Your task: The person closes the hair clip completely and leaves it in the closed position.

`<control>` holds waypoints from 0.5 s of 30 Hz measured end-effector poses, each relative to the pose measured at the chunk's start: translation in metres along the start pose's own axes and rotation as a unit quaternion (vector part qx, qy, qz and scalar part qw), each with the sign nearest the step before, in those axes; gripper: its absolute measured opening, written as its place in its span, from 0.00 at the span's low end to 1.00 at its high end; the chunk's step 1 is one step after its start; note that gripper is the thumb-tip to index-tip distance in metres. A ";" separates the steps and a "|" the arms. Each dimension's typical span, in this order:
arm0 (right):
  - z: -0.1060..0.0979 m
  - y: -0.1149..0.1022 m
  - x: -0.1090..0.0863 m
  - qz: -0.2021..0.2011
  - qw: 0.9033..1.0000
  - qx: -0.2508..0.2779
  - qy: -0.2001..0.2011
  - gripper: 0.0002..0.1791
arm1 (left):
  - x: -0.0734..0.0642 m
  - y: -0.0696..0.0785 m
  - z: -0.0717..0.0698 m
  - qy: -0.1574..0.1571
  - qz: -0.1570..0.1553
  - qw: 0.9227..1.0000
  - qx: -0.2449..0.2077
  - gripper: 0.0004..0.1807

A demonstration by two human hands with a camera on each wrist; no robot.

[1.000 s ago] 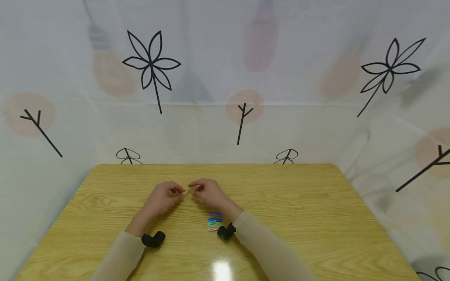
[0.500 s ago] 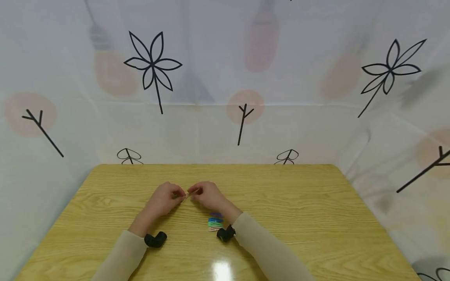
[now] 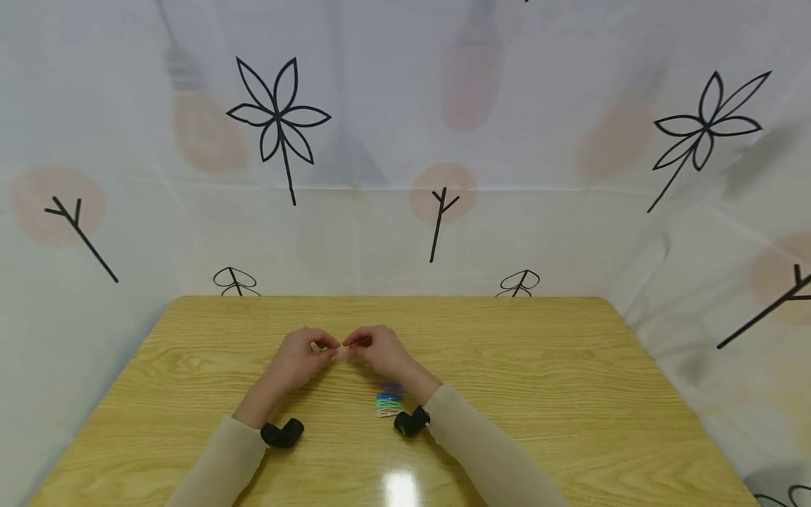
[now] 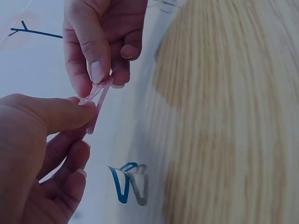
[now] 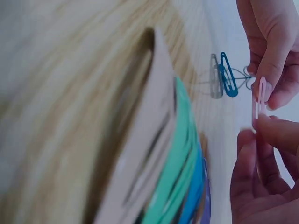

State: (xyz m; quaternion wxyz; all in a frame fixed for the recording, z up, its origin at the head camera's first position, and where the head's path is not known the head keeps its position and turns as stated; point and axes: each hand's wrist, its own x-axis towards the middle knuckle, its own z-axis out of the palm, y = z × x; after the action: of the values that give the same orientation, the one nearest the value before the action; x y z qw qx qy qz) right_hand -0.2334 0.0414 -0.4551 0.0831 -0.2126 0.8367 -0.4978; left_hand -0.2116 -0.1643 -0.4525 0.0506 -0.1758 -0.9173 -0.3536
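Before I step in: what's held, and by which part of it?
A pink hair clip: the right hand pinches one end, the left hand near the other.

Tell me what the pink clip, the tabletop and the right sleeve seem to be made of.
Pink clip: perhaps coated metal, its strips thin, smooth and evenly coloured, though plastic is possible.
Tabletop: wood or wood-look laminate, from the grain; the bright glare suggests a glossy coat.
Right sleeve: likely cloth, matte beige without shine; the weave is too small to tell.
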 end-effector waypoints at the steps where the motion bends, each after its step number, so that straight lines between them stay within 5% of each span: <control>1: -0.001 0.000 0.000 -0.001 1.000 0.011 0.003 0.05 | 0.000 0.002 0.000 0.001 -0.003 1.000 -0.011 0.02; 15: -0.013 0.000 -0.009 0.025 0.987 0.157 0.002 0.06 | 0.000 0.014 -0.001 0.003 0.014 0.993 -0.117 0.06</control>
State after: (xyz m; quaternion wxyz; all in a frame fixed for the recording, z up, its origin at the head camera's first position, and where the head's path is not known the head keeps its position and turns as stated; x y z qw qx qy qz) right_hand -0.2299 0.0559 -0.4495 0.1263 -0.1750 0.7533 -0.6212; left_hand -0.2066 -0.1554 -0.4429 0.0371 -0.1920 -0.8671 -0.4581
